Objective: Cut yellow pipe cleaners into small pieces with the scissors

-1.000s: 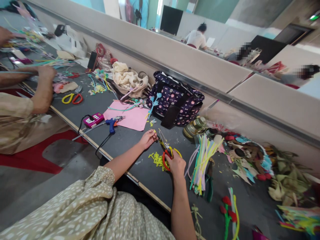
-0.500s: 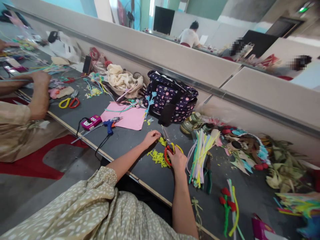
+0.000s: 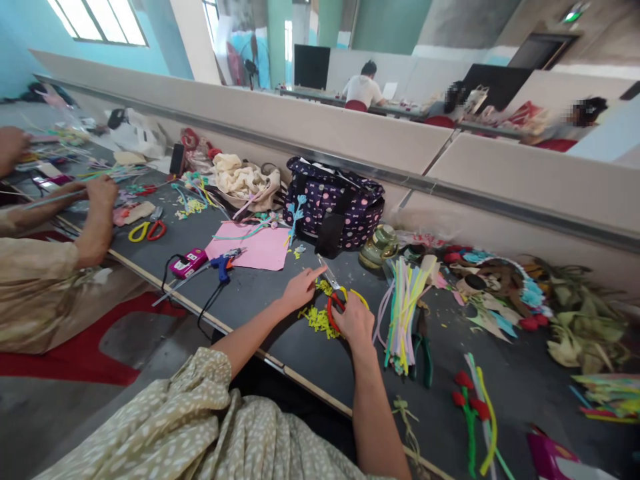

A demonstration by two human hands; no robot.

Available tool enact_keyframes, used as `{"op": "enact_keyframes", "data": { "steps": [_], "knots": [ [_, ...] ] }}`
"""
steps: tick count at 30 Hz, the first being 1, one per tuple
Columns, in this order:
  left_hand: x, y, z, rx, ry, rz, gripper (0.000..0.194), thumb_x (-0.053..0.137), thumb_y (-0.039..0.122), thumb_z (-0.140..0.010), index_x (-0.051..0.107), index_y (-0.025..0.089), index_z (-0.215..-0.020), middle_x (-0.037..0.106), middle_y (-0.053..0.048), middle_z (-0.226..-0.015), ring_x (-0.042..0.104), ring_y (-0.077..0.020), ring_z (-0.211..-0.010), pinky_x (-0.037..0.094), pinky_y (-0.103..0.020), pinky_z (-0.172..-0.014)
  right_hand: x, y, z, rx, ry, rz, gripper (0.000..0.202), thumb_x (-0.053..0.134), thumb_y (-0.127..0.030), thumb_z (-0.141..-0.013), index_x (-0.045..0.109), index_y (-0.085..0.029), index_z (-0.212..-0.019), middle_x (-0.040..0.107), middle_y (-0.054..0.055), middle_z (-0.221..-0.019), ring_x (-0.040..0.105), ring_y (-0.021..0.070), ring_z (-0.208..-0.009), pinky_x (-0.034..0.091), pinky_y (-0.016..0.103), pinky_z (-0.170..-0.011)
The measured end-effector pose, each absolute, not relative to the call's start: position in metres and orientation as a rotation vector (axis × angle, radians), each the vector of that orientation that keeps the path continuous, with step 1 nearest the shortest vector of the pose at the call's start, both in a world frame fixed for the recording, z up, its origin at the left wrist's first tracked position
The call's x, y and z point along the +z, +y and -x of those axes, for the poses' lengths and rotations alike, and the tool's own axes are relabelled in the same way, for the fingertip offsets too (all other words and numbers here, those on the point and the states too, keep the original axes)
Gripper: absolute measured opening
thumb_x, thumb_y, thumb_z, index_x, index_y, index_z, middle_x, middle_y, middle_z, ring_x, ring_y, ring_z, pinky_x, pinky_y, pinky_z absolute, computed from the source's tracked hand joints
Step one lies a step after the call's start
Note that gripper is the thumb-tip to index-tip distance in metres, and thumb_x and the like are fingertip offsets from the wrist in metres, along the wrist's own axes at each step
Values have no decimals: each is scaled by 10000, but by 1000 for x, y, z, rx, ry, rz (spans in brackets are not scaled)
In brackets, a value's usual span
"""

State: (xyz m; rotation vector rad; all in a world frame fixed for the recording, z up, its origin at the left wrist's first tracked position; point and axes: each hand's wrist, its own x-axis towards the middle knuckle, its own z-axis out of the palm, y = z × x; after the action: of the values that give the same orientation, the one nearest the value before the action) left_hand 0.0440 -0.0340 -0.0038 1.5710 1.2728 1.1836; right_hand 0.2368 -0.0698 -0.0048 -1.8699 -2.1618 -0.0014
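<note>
Red-and-yellow-handled steel scissors (image 3: 336,299) lay over yellow pipe-cleaner scraps (image 3: 316,319) on the dark table (image 3: 250,287); the right hand (image 3: 356,321) gripped their handles, the left hand (image 3: 301,288) pinched near the blades.

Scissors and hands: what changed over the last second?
The left hand opened from a pinch, its forefinger now stretched toward the blades. The right hand kept its grip on the scissors above the yellow clippings. The pipe cleaner bundle stayed put.
</note>
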Motion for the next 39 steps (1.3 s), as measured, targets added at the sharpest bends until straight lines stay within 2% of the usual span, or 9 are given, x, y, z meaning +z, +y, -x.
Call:
{"op": "enact_keyframes", "data": {
  "steps": [6,11,15,18,24,27,29,34,39],
  "knots": [
    [-6,-24,-38,1133,1432,-1746,578,546,62,-713,612,327,-1223,496,-33,-846,512,-197,-825,377,-257,-836,2,-75,-235,-155,-2159,1816,474,448,-569,-864,525,-152,-1075,598,97,-985,590,193,-864,375,276,-640],
    [-8,-8,-21,1187,1512,-1629,577,579,38,-685,636,312,-1190,532,-42,-851,536,-220,-860,374,-265,-815,-3,-73,-234,-92,-2165,1823,455,464,-547,-865,534,-152,-1080,581,105,-1006,576,185,-876,383,272,-671],
    [-8,7,-2,1183,1646,-1619,591,586,9,-643,653,280,-1164,544,-39,-809,535,-219,-807,379,-281,-798,-8,-70,-239,-31,-2130,1902,477,524,-561,-827,541,-162,-1088,579,106,-1044,581,188,-877,397,277,-672],
    [-6,14,7,1162,1726,-1727,540,577,31,-660,661,252,-1146,550,-38,-792,522,-206,-760,380,-280,-779,-10,-67,-243,-8,-2123,1910,451,568,-541,-809,563,-167,-1061,592,101,-1038,591,188,-865,400,275,-659],
    [-6,7,9,902,1664,-2021,324,548,92,-710,726,237,-939,561,-63,-888,527,-201,-803,384,-281,-781,-14,-65,-245,54,-2104,1890,410,570,-518,-825,583,-193,-1075,615,89,-1070,595,174,-927,403,253,-694],
    [-10,1,12,662,1538,-2225,386,520,74,-728,724,268,-993,547,-71,-882,529,-215,-869,383,-282,-783,-14,-64,-245,77,-2076,1898,417,555,-527,-832,584,-195,-1082,621,82,-1060,599,174,-927,406,254,-693],
    [-12,2,18,546,1612,-2292,433,492,62,-743,705,273,-1056,541,-81,-887,526,-223,-899,385,-283,-780,-14,-64,-247,88,-2061,1903,413,548,-530,-835,587,-194,-1072,625,80,-1050,601,175,-921,409,257,-695],
    [-8,17,30,567,1889,-2269,463,431,53,-777,648,221,-1150,557,-105,-986,527,-232,-968,396,-297,-821,-13,-62,-248,106,-2042,1901,410,533,-522,-847,586,-195,-1089,621,86,-1083,595,176,-964,416,260,-726],
    [-10,24,12,439,1481,-2490,459,398,50,-798,643,216,-1149,599,-82,-1082,546,-199,-1045,410,-296,-906,-14,-62,-247,115,-2032,1908,424,531,-528,-843,585,-194,-1099,624,90,-1080,607,185,-927,425,271,-710]
  ]
}}
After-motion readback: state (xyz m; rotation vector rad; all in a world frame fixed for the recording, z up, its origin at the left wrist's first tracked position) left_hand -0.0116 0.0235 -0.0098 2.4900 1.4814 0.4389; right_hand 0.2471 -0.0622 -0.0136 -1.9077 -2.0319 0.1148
